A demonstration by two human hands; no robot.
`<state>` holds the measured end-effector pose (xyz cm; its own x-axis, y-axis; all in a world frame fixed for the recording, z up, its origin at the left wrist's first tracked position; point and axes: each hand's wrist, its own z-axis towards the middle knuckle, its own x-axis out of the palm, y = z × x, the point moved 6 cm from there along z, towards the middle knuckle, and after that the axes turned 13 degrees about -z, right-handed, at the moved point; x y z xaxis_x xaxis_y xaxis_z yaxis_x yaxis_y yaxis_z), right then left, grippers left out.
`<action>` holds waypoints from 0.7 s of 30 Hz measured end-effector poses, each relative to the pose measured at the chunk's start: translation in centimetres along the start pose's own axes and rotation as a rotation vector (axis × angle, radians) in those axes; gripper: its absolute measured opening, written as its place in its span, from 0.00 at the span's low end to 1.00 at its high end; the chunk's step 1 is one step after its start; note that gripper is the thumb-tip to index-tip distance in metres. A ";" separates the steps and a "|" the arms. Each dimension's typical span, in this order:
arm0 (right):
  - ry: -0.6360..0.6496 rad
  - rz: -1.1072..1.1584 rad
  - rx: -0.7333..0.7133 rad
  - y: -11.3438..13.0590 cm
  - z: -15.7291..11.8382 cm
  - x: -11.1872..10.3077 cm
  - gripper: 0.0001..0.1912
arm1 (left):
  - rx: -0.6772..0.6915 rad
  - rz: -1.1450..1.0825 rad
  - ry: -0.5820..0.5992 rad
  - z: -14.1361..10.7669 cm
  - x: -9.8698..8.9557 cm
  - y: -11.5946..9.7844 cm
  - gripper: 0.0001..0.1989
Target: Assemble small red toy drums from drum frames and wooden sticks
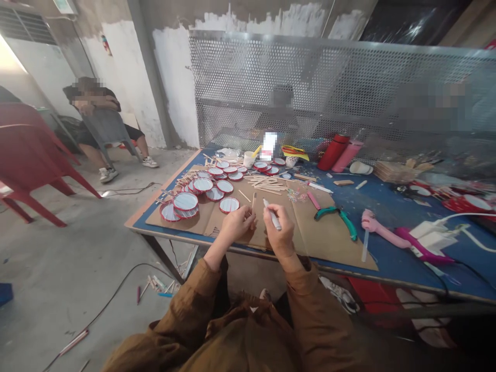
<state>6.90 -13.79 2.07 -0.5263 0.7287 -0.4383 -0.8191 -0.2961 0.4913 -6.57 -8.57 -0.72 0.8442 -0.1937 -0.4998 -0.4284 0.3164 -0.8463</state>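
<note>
My left hand (239,223) is closed on a thin wooden stick (254,203), which points upward from the fingers. A white marker pen (275,219) lies in my right hand (282,235), its dark tip facing the stick. Both hands hover over the front of a brown cardboard sheet (321,240). Just beyond the left hand lies a round red-rimmed disc (229,205), with several more like it piled to the left. A heap of loose wooden sticks (265,183) lies behind the hands, and one single stick (244,196) lies apart from it.
To the right are teal-handled pliers (341,219), a pink glue gun (382,230) and a white power adapter (434,235) with cables. A red bottle (333,152), paper cup (249,159) and lit phone (268,145) stand at the back before a perforated metal screen (240,77). A person sits at left.
</note>
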 end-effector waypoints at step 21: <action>0.625 -1.058 -0.544 -10.7 5.5 -4.8 0.16 | 0.015 -0.033 0.130 -0.3 0.4 -0.2 0.13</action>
<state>19.45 -10.73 3.02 0.5152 0.3999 -0.7581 -0.8035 -0.0824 -0.5895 -6.29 -8.99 -0.80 0.8085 -0.3227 -0.4920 -0.3954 0.3213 -0.8605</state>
